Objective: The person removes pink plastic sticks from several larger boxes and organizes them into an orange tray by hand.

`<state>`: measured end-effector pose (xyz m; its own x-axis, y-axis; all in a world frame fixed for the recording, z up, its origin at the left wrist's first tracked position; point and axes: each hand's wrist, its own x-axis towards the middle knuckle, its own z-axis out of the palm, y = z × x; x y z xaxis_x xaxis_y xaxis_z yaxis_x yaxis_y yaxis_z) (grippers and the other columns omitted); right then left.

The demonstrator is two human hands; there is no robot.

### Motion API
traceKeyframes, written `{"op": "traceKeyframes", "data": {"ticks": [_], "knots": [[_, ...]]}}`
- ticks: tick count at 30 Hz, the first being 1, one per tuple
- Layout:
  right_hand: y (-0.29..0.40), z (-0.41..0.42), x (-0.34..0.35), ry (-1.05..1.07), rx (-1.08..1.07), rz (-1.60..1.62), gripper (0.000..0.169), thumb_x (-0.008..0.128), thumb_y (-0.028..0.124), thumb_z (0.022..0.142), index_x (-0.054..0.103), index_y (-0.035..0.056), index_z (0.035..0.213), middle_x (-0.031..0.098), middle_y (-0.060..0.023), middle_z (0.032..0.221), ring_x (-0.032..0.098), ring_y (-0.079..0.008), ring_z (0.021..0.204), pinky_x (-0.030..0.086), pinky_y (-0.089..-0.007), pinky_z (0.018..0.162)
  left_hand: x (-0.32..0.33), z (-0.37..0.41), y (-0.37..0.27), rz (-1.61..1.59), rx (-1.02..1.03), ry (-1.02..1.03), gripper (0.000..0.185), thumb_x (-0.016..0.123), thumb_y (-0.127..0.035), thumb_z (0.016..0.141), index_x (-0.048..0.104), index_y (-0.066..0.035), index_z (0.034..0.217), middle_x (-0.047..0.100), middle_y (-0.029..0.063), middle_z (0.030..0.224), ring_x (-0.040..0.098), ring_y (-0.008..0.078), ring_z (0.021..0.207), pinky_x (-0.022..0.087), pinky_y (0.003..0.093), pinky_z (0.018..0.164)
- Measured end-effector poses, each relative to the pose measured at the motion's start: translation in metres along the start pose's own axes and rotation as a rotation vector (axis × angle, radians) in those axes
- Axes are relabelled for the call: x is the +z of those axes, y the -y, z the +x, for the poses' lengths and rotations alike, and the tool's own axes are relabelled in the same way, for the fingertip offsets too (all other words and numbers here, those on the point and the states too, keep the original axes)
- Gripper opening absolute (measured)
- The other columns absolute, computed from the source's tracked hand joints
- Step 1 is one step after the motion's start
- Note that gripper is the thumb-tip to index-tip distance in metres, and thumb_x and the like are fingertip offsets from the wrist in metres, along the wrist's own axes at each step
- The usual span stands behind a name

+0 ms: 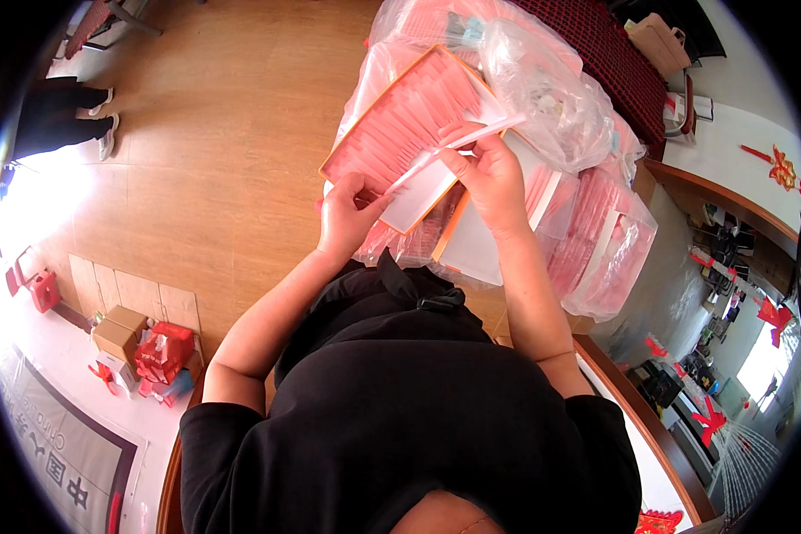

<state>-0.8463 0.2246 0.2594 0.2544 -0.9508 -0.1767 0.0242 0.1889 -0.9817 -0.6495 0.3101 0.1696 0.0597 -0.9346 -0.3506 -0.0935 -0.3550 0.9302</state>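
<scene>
My left hand (349, 217) pinches the lower end of a slim pale-pink plastic strip (419, 168). Higher up along the same strip, my right hand (488, 175) grips it between thumb and fingers, and its whitish far end sticks out past that hand. Both hands are over a shallow orange-edged box (416, 212) with a white inside. Rows of thin pink sleeves (400, 123) fill its far side, packed close together; the side nearest me shows bare white bottom. Beneath my right forearm lies a second orange-edged box or lid (475, 250), partly hidden.
Clear plastic bags (541, 100) and wrapped pink bundles (591, 247) crowd around the boxes. A dark red patterned cloth (594, 60) lies behind. To the left is wood-toned floor (240, 120), where another person's legs (63, 117) stand. Cardboard boxes (119, 332) sit by the wall.
</scene>
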Motion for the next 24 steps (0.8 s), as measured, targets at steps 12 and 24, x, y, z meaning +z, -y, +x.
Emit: {"op": "traceKeyframes", "data": {"ticks": [12, 24], "knots": [[-0.003, -0.002, 0.004, -0.019, -0.097, -0.139, 0.016, 0.070, 0.011, 0.091, 0.065, 0.0041, 0.105, 0.062, -0.0032, 0.106, 0.060, -0.0100, 0.088, 0.049, -0.0229, 0.068, -0.002, -0.001, 0.002, -0.025, 0.001, -0.025, 0.015, 0.077, -0.002, 0.080, 0.065, -0.001, 0.089, 0.064, 0.0029, 0.083, 0.062, 0.0095, 0.072, 0.053, 0.0246, 0.067], [-0.079, -0.009, 0.007, 0.138, -0.027, -0.878, 0.021, 0.068, 0.003, 0.079, 0.055, 0.0029, 0.096, 0.060, -0.0112, 0.093, 0.062, -0.0269, 0.086, 0.051, -0.0365, 0.076, -0.010, 0.006, 0.013, -0.166, -0.018, -0.080, 0.015, 0.075, -0.001, 0.082, 0.063, 0.001, 0.091, 0.067, 0.0041, 0.082, 0.065, 0.0105, 0.073, 0.053, 0.0243, 0.067]]}}
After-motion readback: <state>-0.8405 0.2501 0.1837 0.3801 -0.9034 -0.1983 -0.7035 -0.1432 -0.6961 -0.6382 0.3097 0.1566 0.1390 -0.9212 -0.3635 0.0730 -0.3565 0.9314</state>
